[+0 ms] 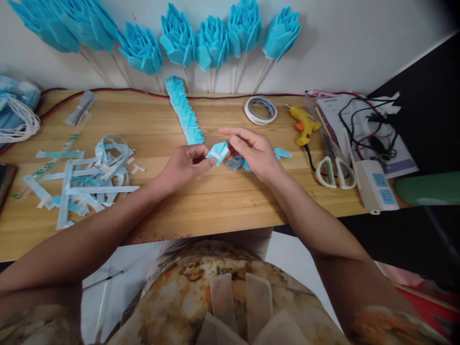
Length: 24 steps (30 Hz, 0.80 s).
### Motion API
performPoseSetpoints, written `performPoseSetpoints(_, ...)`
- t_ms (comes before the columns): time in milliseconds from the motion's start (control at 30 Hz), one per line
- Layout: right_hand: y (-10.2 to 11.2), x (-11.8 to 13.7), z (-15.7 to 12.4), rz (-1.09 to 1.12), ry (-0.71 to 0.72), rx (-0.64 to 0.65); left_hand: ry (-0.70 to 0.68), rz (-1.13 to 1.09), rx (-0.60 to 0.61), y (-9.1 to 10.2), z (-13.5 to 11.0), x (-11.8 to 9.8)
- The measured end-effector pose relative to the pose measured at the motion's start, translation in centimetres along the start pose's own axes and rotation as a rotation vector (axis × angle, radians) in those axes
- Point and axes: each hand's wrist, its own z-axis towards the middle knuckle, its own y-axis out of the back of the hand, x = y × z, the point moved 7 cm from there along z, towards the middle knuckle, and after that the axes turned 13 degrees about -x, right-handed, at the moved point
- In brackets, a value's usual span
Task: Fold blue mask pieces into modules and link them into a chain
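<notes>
My left hand (pixel 187 165) pinches a small folded light-blue fabric piece (pixel 218 152) between thumb and fingers. Pale strips that look like tape cross its face. Close by its right edge is my right hand (pixel 254 152), with the index finger stretched out to the left and the thumb apart from it; the lower fingertips are partly hidden, and I cannot tell if they touch the piece. Beneath my right hand lie more blue pieces (pixel 235 163). A pleated row of overlapping blue pieces (pixel 184 111) stretches across the table behind my left hand.
Several blue fabric flowers on sticks (pixel 212 43) lean against the wall. A tape roll (pixel 260 111), yellow glue gun (pixel 304 123), white-handled scissors (pixel 336 172) and power strip (pixel 377 187) are to the right. Cut strips (pixel 97 179) lie heaped on the left.
</notes>
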Motion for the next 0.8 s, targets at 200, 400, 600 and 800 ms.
performPoseSetpoints(200, -0.16, 0.07, -0.05, -0.04, 0.012, 0.03, -0.008, 0.002, -0.038, 0.36, 0.17, -0.1)
performPoseSetpoints(400, -0.05, -0.18, 0.06, -0.045, 0.082, 0.013, -0.021, 0.006, -0.014, 0.2, 0.22, -0.3)
performPoseSetpoints(600, 0.29, -0.08, 0.15, -0.041, 0.062, -0.002, -0.021, 0.02, -0.021, 0.44, 0.36, -0.13)
performPoseSetpoints(800, -0.16, 0.22, -0.08, -0.06, 0.042, 0.064, -0.021, 0.044, 0.001, 0.09, 0.25, 0.39)
